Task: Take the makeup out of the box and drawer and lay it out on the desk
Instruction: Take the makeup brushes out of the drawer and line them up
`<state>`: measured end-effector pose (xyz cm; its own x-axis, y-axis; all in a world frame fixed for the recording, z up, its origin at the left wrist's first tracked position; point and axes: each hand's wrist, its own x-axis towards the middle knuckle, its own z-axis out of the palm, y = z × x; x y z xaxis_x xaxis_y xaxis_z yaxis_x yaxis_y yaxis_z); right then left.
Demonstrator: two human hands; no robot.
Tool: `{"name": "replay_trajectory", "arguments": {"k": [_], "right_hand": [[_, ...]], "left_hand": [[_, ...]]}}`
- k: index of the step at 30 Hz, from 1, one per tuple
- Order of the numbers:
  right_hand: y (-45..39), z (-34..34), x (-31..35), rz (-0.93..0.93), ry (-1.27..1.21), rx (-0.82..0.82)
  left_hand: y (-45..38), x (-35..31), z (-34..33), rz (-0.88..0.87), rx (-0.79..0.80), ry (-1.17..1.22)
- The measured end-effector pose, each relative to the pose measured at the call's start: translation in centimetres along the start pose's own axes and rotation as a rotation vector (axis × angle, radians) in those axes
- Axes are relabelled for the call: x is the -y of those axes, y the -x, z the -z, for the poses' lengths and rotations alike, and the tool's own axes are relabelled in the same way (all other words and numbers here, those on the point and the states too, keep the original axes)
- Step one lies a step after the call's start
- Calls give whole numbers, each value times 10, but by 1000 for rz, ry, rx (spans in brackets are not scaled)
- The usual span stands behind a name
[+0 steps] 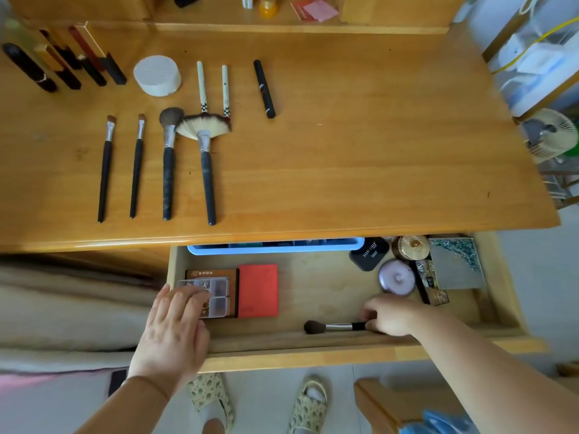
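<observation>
On the desk [344, 145] lie four black-handled brushes [169, 161] in a row, the fan one at the right end. Above them, toward 12 o'clock, are two white pencils [202, 86], one black tube [264, 89] and one round white box [157, 75]. At 10 o'clock stands a group of dark lipsticks [62, 67].

The drawer [313, 355] is open. The right hand [391, 314] pinches the handle of one small brush [335, 326] near the front wall, bristles pointing to 9 o'clock. The left hand [175, 327] rests with relaxed fingers on a clear case [216, 296], which lies on a brown box beside a red palette [258, 291]. At 2 o'clock in the drawer are a black compact [368, 253], a gold jar [412, 247], a lilac jar [396, 278] and a glitter palette [456, 264]. A blue tray [275, 247] sits at the back.
</observation>
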<state>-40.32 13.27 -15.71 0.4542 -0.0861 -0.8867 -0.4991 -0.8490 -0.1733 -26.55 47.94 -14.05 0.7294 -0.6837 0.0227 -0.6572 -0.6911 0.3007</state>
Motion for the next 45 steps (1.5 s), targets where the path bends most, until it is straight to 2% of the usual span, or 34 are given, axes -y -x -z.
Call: {"name": "replay_trajectory", "arguments": {"k": [4,8,12,14,18,23,28,36,41,43,45], "right_hand": [[7,0,-2,42,-21,-3],[34,15,7,158,-153,-135],[75,56,47,356,-598,-340],[81,84,75,398,-688,-460],[52,136,137,325,-607,-688],[8,168,194,199,-496,-732],[-11,173,218,96,-449,-805],[-8,163,213,87,-561,-878],[25,107,171,257,-574,-1042],[37,74,141,258,-564,-1004],[46,44,103,177,-529,-930]], "left_hand": [[0,-2,1,6,-2,7],[1,-2,1,10,-10,29],[1,-2,1,-4,-13,32],[1,0,1,-14,-8,42],[1,3,1,-35,-10,80],[-2,3,2,-36,-27,125],[-5,4,3,-36,-36,157],[-5,6,5,-40,-23,197],[-5,9,5,-58,-30,190],[-5,12,5,-66,-13,174],[-5,13,6,-69,17,149]]}}
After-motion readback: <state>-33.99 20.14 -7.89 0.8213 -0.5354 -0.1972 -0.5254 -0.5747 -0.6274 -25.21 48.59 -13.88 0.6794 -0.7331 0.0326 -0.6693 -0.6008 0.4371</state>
